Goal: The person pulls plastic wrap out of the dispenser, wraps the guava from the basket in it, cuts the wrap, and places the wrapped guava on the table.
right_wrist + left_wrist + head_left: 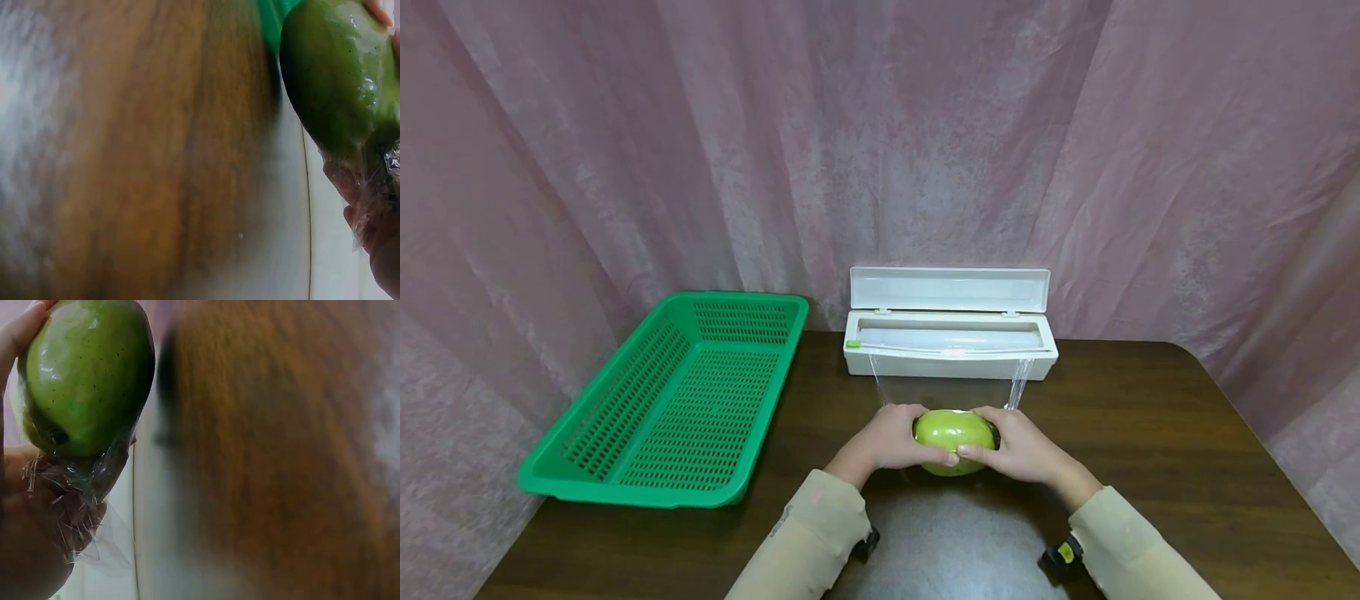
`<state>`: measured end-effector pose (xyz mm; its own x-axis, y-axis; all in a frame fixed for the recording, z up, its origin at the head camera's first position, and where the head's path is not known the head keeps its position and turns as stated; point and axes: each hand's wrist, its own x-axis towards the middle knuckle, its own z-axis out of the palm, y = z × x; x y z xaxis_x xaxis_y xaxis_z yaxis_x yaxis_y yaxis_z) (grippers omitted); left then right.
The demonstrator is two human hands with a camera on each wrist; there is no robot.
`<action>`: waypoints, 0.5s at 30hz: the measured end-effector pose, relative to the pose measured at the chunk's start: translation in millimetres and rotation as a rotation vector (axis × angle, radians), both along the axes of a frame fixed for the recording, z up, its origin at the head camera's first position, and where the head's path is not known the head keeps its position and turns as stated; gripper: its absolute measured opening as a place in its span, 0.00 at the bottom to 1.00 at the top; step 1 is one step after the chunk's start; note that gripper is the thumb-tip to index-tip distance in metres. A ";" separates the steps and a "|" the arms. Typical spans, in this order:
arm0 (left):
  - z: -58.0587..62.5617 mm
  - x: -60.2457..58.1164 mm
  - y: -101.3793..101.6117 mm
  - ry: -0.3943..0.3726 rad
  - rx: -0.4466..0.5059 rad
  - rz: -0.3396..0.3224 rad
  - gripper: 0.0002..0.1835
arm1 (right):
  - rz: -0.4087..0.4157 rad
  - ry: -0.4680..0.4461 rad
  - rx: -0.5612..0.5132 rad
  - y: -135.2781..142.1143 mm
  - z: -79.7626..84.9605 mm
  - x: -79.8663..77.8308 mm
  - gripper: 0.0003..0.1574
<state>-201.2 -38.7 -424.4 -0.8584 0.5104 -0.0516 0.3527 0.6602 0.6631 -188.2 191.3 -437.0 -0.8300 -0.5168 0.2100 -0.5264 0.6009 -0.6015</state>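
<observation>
Between my two hands is a green mango (953,432), held over the table just in front of the cling film dispenser (947,367). My left hand (891,437) grips one end of the fruit and my right hand (1022,446) the other, with thumbs nearly meeting on the near side. Clear cling film (942,392) stretches from the dispenser's slot to the mango. In the left wrist view, crumpled film (81,494) bunches below the mango (94,375) against the fingers. The right wrist view has gathered film (369,200) at the mango's other end too.
The dispenser's white lid (950,289) stands raised, with the film roll (951,338) inside. A green slatted basket (673,496) sits at the left of the brown wooden table (1157,433). Pink curtains (955,125) hang behind.
</observation>
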 end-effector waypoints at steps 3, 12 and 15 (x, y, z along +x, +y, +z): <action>-0.6 0.9 0.1 -0.018 0.007 0.007 0.33 | 0.008 -0.017 -0.007 -0.6 0.3 0.1 0.29; -0.1 2.3 0.2 -0.061 -0.009 0.006 0.32 | 0.018 -0.077 -0.007 -1.6 3.4 3.1 0.25; 1.1 -0.3 1.5 -0.038 -0.035 -0.003 0.33 | -0.013 -0.042 0.007 -0.9 3.5 4.6 0.27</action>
<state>-201.5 -37.2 -423.3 -0.8541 0.5101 -0.1018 0.3297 0.6823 0.6525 -183.6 190.3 -433.5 -0.8448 -0.5068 0.1717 -0.4928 0.6119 -0.6186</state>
